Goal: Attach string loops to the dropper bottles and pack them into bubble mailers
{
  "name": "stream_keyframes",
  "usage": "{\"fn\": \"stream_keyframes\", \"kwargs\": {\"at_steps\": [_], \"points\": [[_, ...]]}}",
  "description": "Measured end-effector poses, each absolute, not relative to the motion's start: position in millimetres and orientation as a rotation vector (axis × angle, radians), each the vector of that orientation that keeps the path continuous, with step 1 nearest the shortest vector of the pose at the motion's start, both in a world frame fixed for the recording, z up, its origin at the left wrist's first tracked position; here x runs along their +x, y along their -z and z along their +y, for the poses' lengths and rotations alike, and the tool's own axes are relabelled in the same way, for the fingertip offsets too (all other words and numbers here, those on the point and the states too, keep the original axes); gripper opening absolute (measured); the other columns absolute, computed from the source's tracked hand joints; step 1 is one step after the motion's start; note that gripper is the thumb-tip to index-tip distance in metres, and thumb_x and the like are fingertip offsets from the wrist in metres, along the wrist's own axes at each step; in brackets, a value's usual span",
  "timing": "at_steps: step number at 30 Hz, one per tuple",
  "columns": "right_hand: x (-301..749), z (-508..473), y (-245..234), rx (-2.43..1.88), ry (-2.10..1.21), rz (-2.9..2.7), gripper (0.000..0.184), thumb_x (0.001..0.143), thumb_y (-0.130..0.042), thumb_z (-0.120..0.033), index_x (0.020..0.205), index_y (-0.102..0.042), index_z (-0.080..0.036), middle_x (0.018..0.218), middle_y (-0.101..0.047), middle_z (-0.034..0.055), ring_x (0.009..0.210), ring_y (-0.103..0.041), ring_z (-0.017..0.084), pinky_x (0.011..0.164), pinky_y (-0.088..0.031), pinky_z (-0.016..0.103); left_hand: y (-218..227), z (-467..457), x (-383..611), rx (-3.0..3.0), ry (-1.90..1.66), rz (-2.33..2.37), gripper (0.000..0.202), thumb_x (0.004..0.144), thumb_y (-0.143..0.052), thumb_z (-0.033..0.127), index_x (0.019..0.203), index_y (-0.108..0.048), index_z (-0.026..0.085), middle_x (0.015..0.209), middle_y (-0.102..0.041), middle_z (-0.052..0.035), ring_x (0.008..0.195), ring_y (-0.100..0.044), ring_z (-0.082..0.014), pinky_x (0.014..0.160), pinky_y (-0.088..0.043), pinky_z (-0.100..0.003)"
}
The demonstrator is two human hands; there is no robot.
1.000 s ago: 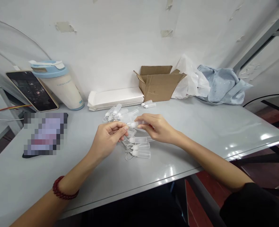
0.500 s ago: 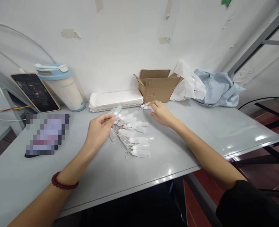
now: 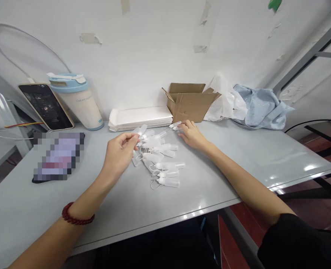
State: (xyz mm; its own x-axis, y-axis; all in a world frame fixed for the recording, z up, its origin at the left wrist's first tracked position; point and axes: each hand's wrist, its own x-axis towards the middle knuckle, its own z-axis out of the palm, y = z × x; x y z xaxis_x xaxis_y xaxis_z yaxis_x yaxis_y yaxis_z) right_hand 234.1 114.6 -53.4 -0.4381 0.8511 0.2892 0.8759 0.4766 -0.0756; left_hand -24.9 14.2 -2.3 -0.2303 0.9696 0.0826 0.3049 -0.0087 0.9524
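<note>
Bottles (image 3: 169, 182) lie heaped on surface (image 3: 137, 213), front-left of box (image 3: 195, 108). Left hand (image 3: 120, 154), farther left of box: grip pinched, contents unclear. Right hand (image 3: 193, 136), just before box: grip at two bottles (image 3: 176, 124), can't tell if closed. Light pinch should avoid snags.

Blue lettering (image 3: 83, 99) reading "LUCKY" marks a pale tumbler (image 3: 78, 106) at far left, its next word blurred.
</note>
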Motion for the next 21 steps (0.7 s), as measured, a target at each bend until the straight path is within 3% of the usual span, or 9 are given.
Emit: {"fn": "stream_keyframes", "kwargs": {"at_steps": [7, 13, 21], "points": [[241, 121, 55, -1.452, 0.100, -2.443, 0.036, 0.090, -0.043, -0.019, 0.125, -0.050, -0.012, 0.127, -0.049, 0.0162, 0.106, -0.044, 0.030, 0.088, -0.038, 0.043, 0, 14, -21, 1.282, -1.224, 1.584, 0.021, 0.075, -0.062, 0.036, 0.079, -0.068, 0.016, 0.079, -0.066, -0.0037, 0.063, -0.055, -0.0132, 0.048, -0.042, -0.021], [239, 121, 56, -1.474, -0.006, -2.420, 0.028, 0.091, -0.045, -0.026, 0.112, -0.059, -0.014, 0.109, -0.057, 0.0156, 0.100, -0.050, 0.028, 0.083, -0.040, 0.039, 4, 17, -22, 1.245, -1.226, 1.546, 0.021, 0.074, -0.062, 0.036, 0.077, -0.068, 0.015, 0.083, -0.065, -0.0059, 0.063, -0.055, -0.0134, 0.046, -0.040, -0.020], [222, 96, 30, -1.169, -0.201, -2.114, 0.029, 0.094, -0.041, -0.034, 0.098, -0.060, -0.013, 0.093, -0.064, 0.0109, 0.086, -0.057, 0.021, 0.075, -0.042, 0.031, 3, 14, -20, 1.252, -1.206, 1.513, 0.020, 0.076, -0.061, 0.034, 0.078, -0.068, 0.016, 0.080, -0.065, -0.0039, 0.063, -0.053, -0.0115, 0.048, -0.041, -0.020]]}}
